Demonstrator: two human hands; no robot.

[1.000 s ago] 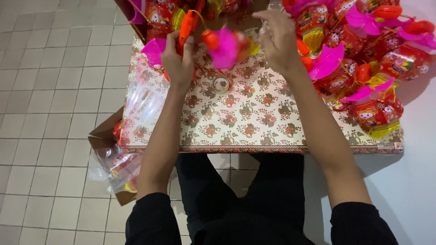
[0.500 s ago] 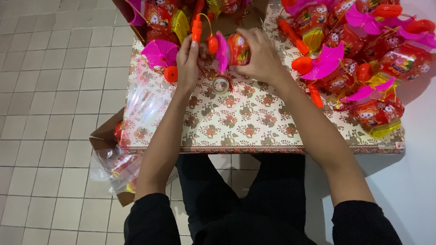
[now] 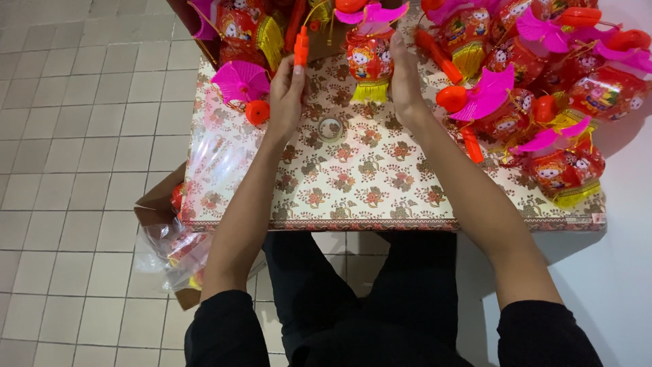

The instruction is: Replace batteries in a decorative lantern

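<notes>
Left hand [image 3: 286, 95], just left of the frame's centre and near the top, pinches a slim orange stick handle [image 3: 301, 46] between thumb and fingertips, holding it upright over the table [image 3: 353, 183], which is covered in a cream floral cloth. Further left, at the frame's lower left, an open cardboard box [image 3: 157, 211] on the tiled floor [image 3: 75, 136] holds crumpled clear plastic bags [image 3: 178, 248], and more clear plastic drapes over the table's left edge. At the upper left of the table, just beside the left hand, lies a pink paper parasol top [image 3: 239, 80] with a small orange ball [image 3: 257, 112] next to it. Between the two hands, a small roll of clear tape [image 3: 331, 128] lies flat on the cloth. Above it, at top centre, a red toy lantern [image 3: 369, 60] with a yellow fringe and a pink top hangs or stands upright; a thin yellow string runs from the stick's top toward it. Right hand [image 3: 405, 78] is held flat with fingers straight and pressed together, its palm against the lantern's right side. Across the upper right of the frame, a pile of finished lanterns [image 3: 557, 102] in red, pink and yellow, with orange handles, covers the table's right end.
</notes>
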